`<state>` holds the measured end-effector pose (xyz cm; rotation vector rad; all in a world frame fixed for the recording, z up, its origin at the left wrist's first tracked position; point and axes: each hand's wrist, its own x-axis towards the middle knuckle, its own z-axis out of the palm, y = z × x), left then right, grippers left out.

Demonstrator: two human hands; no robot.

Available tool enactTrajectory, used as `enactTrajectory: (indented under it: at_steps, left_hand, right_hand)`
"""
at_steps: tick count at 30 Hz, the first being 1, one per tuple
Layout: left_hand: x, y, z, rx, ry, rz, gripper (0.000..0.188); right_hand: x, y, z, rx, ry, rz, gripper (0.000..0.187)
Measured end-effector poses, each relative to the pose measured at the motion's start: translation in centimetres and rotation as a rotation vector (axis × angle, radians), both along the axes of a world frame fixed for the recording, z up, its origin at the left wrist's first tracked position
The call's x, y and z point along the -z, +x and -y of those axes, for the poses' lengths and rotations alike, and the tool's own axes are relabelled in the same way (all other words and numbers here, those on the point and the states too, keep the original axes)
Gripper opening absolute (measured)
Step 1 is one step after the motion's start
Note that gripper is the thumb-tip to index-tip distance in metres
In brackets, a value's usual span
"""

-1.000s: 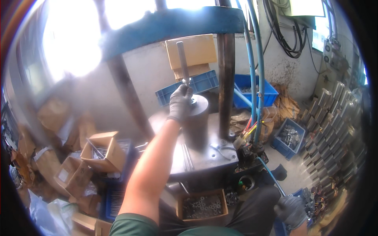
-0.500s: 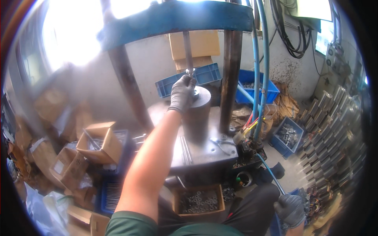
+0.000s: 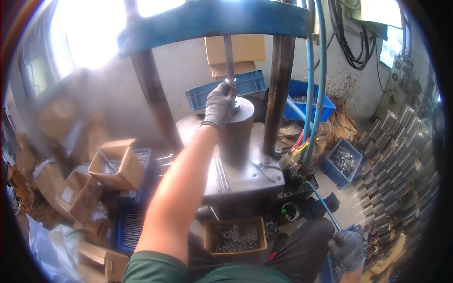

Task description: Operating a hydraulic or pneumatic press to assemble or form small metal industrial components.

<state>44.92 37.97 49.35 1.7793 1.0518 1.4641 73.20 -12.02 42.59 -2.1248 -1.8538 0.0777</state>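
My left hand (image 3: pixel 220 104), in a grey glove, reaches up over a thick metal cylinder (image 3: pixel 237 137) standing on the press table (image 3: pixel 198 134). Its fingers are closed around something at the cylinder's top, just below the thin vertical press rod (image 3: pixel 229 54); what they hold is mostly hidden by the glove. A bright ring (image 3: pixel 230 81) shows at the rod's lower end, right by the fingertips. Down at the right, beside my knee, my right hand (image 3: pixel 348 250), also gloved, is wrapped around the end of a blue lever (image 3: pixel 325 207).
Dark columns (image 3: pixel 279 89) carry the blue crossbeam (image 3: pixel 212 19). Thin rods (image 3: pixel 221 174) and pliers-like handles (image 3: pixel 266 170) lie on the table. A carton of small metal rings (image 3: pixel 238 238) stands below. Cartons (image 3: pixel 115 165) fill the left; stacked metal tubes (image 3: pixel 391 165) the right.
The whole view has shifted slightly. Both hands keep their places, the left at the cylinder's top and the right on the lever.
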Motion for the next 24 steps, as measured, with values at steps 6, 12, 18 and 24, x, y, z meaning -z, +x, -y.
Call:
enactTrajectory:
  at_steps: [6, 12, 18, 24]
  left_hand:
    - [-1.2, 0.4, 1.3, -0.05, -0.016, -0.043, 0.033]
    - [-1.7, -0.2, 2.2, -0.072, 0.029, 0.061, 0.038]
    - [-1.4, 0.2, 2.1, -0.015, 0.037, 0.189, 0.031]
    - [-0.8, -0.7, 1.3, 0.068, 0.041, 0.243, 0.037]
  right_hand:
    - [-4.3, 0.9, -3.6, -0.053, 0.123, 0.025, 0.019]
    - [-10.2, 5.1, -17.1, -0.106, 0.796, 0.281, 0.022]
    - [-10.6, 5.4, -17.3, -0.114, 0.649, 0.327, 0.032]
    - [-5.7, 3.8, -5.8, -0.235, -0.04, 0.189, 0.033]
